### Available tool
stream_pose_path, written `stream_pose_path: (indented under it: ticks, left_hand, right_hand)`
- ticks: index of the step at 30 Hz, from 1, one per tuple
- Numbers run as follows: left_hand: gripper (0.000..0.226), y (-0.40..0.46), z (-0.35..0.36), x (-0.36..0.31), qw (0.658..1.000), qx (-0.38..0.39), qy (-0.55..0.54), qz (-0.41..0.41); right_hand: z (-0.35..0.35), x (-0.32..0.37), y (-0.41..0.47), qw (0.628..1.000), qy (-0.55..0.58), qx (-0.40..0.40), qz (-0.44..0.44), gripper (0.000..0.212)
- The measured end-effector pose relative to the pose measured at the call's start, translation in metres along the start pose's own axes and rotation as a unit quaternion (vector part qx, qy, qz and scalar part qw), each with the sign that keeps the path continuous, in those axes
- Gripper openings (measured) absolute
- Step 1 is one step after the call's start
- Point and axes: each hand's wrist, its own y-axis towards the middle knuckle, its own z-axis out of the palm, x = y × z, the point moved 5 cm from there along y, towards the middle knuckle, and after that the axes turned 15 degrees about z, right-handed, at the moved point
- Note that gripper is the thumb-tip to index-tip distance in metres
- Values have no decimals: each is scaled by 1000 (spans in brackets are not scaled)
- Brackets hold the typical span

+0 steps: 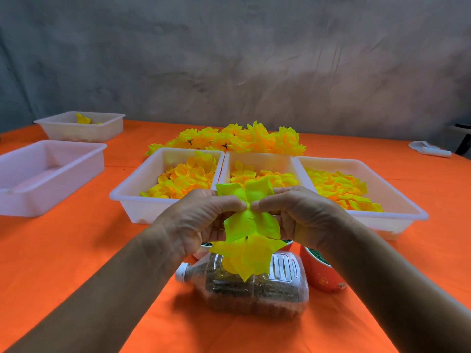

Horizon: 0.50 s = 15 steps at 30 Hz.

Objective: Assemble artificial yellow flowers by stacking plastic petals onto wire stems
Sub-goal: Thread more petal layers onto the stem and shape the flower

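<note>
Far left: 2 white tubs (51, 174) on the orange tabletop (76, 250). Left hand (204, 220) and right hand (298, 215) meet at centre, both pinching a yellow petal layer (244, 200) above a lower petal stack (249, 256) on the wire stem (246, 238). Plastic jug (254, 289) lies below. Behind: 3 petal trays (397, 200), finished flowers (242, 138).
</note>
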Motion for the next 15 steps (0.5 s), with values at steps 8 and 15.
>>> stream_pose_path:
  ticks: [8,15]
  left_hand:
    - [7,-2,4,0,999,14,-30,-2]
    - [8,-2,6,0,1000,-24,-14,-8]
  right_hand:
    - [0,-1,-2,1000,-2,6,3,23]
    - [-1,0,0,1000,-8,-8,-2,22]
